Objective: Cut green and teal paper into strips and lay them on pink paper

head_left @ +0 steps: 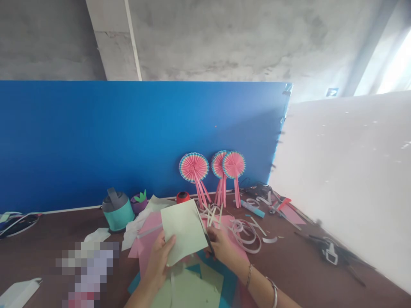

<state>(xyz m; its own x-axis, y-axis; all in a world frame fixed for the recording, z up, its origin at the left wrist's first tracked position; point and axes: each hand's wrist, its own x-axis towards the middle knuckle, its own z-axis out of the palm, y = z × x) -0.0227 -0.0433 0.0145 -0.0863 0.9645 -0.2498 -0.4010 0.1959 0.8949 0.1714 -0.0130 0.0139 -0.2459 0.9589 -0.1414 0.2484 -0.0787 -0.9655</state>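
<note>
Pale green paper (pixel 184 233) is pinched between the thumb and fingers of the left hand (pixel 162 254), raised above a pile of coloured sheets (pixel 208 284). At the paper's right edge, the right hand (pixel 221 246) has its fingers closed around what seem to be dark scissors (pixel 209 245), partly hidden. Pink pleated fans (pixel 194 167) stand by the far blue panel (pixel 96 137); a curved white strip (pixel 269 240) lies to the right.
</note>
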